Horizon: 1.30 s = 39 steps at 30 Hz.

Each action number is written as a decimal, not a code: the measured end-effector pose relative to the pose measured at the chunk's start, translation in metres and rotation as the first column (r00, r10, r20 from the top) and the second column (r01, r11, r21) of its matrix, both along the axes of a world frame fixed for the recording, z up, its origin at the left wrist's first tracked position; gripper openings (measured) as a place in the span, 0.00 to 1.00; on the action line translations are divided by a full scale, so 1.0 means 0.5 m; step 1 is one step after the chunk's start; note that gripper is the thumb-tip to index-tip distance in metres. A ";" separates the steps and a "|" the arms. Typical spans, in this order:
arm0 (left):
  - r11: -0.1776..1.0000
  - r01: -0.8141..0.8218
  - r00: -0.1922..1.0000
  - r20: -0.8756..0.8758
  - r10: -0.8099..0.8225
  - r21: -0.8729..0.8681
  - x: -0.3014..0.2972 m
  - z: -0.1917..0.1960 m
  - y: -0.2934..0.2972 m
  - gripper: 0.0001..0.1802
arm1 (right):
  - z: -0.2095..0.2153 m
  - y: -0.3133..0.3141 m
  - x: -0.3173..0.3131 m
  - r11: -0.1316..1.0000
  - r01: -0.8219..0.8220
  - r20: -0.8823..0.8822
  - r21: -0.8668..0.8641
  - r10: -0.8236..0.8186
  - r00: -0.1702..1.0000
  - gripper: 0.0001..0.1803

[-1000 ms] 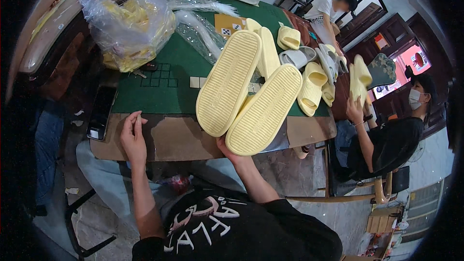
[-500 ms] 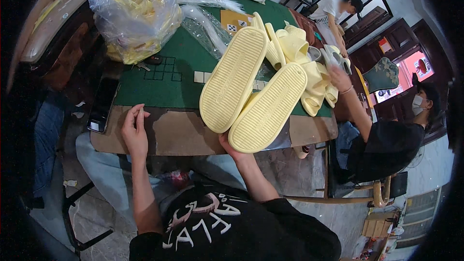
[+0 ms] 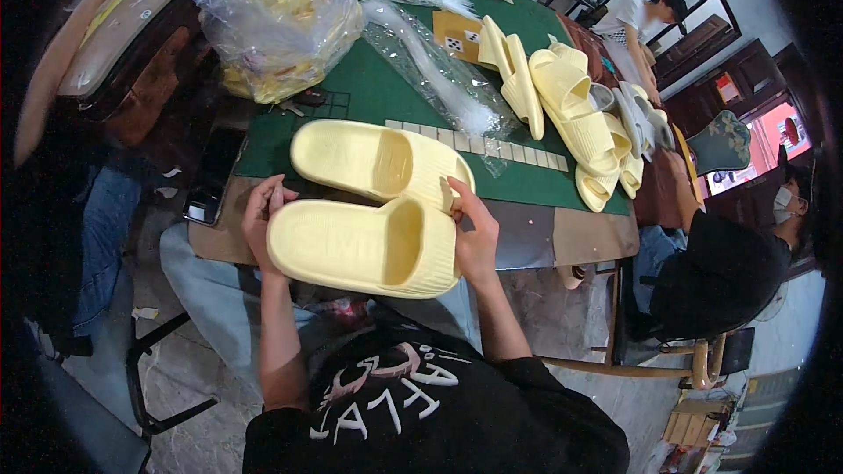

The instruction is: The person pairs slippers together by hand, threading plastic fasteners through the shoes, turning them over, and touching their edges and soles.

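Just above my lap, a pair of pale yellow slide slippers is held sole down, toes to the right. The near slipper [image 3: 360, 247] partly overlaps the far slipper [image 3: 379, 158]. My right hand [image 3: 475, 233] is closed on the pair at the toe end, its fingers reaching between the two straps. At the heel end is my left hand [image 3: 262, 219], its fingers curled together beside the near slipper's edge. That slipper hides part of the palm, so I cannot make out what those fingers hold.
More yellow slippers [image 3: 580, 114] lie on the green-topped table [image 3: 351, 110], near grey ones [image 3: 645, 118]. A row of white tiles [image 3: 479, 145], a clear plastic bag [image 3: 272, 22], plastic wrapping [image 3: 439, 79] and a phone [image 3: 213, 177] lie around. Other people work along the table's edges.
The held pair has turned from soles facing me to insides facing up, and moved left and nearer. My right hand now grips the toe end. My left hand has come to the heels.
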<state>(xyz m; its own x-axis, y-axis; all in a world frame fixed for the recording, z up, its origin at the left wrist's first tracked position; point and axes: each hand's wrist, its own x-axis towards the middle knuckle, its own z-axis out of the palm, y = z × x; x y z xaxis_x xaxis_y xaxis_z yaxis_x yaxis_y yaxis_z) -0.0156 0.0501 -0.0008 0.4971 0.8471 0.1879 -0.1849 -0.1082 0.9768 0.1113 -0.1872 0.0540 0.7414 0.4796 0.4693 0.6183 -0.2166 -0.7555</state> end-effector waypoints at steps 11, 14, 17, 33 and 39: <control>0.945 -0.219 0.959 -0.126 0.255 0.242 -0.046 0.064 -0.007 0.09 | -0.013 -0.008 0.026 0.962 -0.057 0.158 -0.268 0.102 0.982 0.32; 0.938 0.083 0.971 -0.241 0.001 0.337 -0.037 0.111 -0.054 0.15 | 0.009 -0.020 0.023 0.963 -0.073 0.073 -0.261 0.095 0.993 0.31; 0.813 0.361 0.866 -0.489 -0.109 0.458 -0.009 0.114 -0.119 0.28 | 0.008 -0.033 0.033 0.975 0.009 0.104 -0.221 0.014 0.994 0.28; 0.629 0.546 0.811 -0.539 -0.229 0.553 0.089 0.097 -0.158 0.18 | -0.041 -0.067 0.025 0.996 0.086 -0.120 -0.040 -0.090 0.989 0.26; 0.600 0.387 0.917 -0.360 -0.171 0.700 0.082 0.102 -0.158 0.12 | -0.028 -0.060 0.020 1.000 0.028 -0.101 0.009 -0.027 0.995 0.24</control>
